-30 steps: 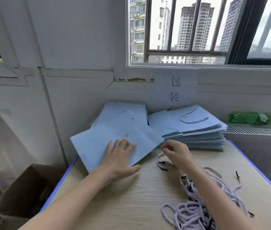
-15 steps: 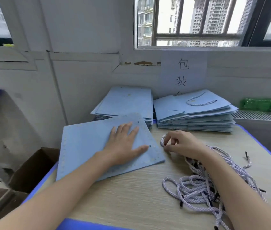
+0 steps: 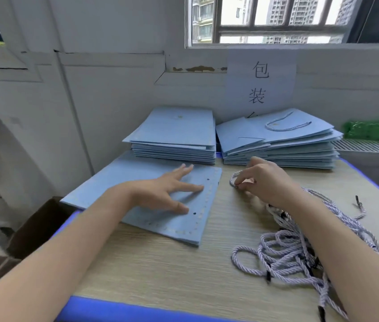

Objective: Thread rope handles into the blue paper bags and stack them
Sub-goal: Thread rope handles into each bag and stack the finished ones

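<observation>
A flat blue paper bag [image 3: 123, 182] lies on the wooden table, its punched holes along the right edge. My left hand [image 3: 163, 191] rests flat on it with fingers spread. Just right of the bag, my right hand [image 3: 265, 182] pinches the end of a lilac rope handle [image 3: 233, 180]. A tangled pile of rope handles [image 3: 288, 256] lies under and beside my right forearm. At the back stand two piles of blue bags: a plain stack [image 3: 176, 135] on the left and a stack [image 3: 283, 140] topped by a bag with a rope handle on the right.
The table [image 3: 172, 266] has a blue rim. A cardboard box [image 3: 37, 228] sits on the floor at the left. A paper sign [image 3: 260, 84] hangs on the wall behind the stacks. A green bottle [image 3: 371, 130] lies on the sill at the far right.
My left hand has drawn the single bag off the left stack toward me and flattened it on the table. My right hand has lifted a rope end beside the bag's holes.
</observation>
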The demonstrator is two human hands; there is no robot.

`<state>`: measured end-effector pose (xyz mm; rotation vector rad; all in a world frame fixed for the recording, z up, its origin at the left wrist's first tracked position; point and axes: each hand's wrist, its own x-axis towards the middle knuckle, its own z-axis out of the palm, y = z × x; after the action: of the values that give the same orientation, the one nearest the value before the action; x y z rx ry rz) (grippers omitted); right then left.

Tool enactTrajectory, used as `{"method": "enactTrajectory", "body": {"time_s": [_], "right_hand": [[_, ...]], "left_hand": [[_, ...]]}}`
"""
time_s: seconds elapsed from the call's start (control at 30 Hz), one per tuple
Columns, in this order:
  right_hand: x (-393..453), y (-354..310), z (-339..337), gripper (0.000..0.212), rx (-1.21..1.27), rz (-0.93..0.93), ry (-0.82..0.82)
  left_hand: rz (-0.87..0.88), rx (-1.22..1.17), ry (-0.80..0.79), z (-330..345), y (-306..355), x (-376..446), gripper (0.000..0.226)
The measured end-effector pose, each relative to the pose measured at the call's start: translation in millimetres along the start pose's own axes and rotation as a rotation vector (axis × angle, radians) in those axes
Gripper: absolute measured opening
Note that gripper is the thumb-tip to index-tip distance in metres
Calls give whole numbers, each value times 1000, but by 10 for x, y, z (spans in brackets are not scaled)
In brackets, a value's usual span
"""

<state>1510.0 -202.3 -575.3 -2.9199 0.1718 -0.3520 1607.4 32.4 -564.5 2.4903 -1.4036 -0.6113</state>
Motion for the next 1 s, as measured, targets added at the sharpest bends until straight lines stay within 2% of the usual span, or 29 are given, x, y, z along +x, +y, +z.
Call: {"method": "enactTrajectory", "body": {"time_s": [0.07, 0.13, 0.2, 0.3, 0.37, 0.47, 0.57, 0.67, 0.73, 0.8, 0.9, 0.97, 1.0], "right_hand": [[0, -21, 11, 14, 19, -54, 5], [-13, -75, 2, 13, 52, -117, 22], [-34, -149, -21, 11, 95, -181, 64], [-61, -246, -42, 9, 202, -145, 119], [-67, -270, -37, 9, 287, -63, 101], [-58, -272, -37, 14, 377, 51, 72], [-51, -293, -63, 12, 398, 147, 105], [-36, -353, -96, 14, 467, 169, 114], [-58, -452, -100, 17, 663, 117, 15], [-98, -567, -66, 19, 751, 21, -126], [-128, -669, 42, 21, 622, -94, -222], [-131, -692, 91, 22, 481, -124, -191], [-138, -706, 105, 22, 446, -134, -174]], "left_hand": [[-11, -9, 123, 101, 5, -36, 50], [-29, 91, 255, 191, 4, -77, 45], [-72, 132, 297, 218, 11, -97, 47], [-163, 8, 247, 225, 114, -97, 74], [-182, 74, 245, 311, 177, -84, 103], [-188, 186, 248, 439, 218, -61, 117], [-233, 150, 191, 431, 235, -48, 112], [-227, 126, 170, 408, 267, -27, 105], [-222, 128, 167, 428, 279, -18, 115], [-213, 129, 177, 436, 269, -3, 120], [-185, 112, 219, 443, 256, 2, 106], [-163, 90, 244, 440, 268, -7, 94], [-157, 84, 251, 442, 273, -9, 95]]}}
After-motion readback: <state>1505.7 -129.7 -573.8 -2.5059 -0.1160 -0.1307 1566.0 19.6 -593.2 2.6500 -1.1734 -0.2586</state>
